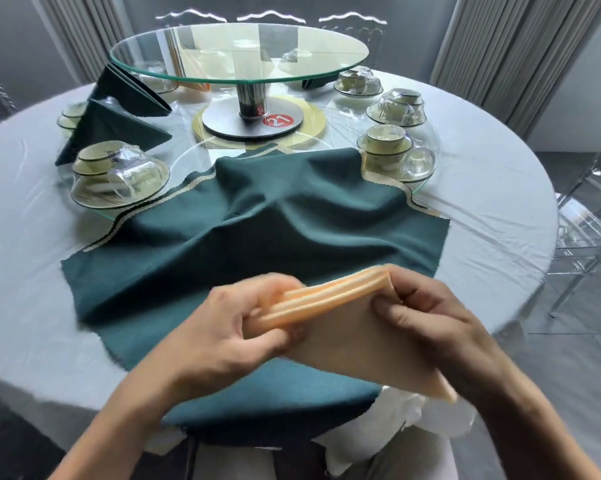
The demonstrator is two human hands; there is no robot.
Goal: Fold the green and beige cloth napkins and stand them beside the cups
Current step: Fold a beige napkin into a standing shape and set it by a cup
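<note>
A beige napkin, folded into pleats along its upper edge, is held above the near edge of the surface. Its left end is pinched by the left hand, thumb on the near side and fingers curled behind the pleats. Its right end is pinched by the right hand, thumb pressed on the near face and fingers wrapped over the far side. The lower corner of the napkin hangs down to the right, past the surface's edge.

Under both hands a green napkin is spread open and rumpled on the surface, with its near corner draped over the edge. Strips of a beige cloth with a dark border are seen sticking out from under its far left and far right edges.

Further back, cup sets wrapped in clear plastic are placed on the left and on the right, with more behind on the right. Two folded green napkins are stood at the far left, just beside a cup set. At the centre a glass turntable is raised on a metal post, with a red "21" tag on its base. Clear chairs are seen at the right and at the far side.
</note>
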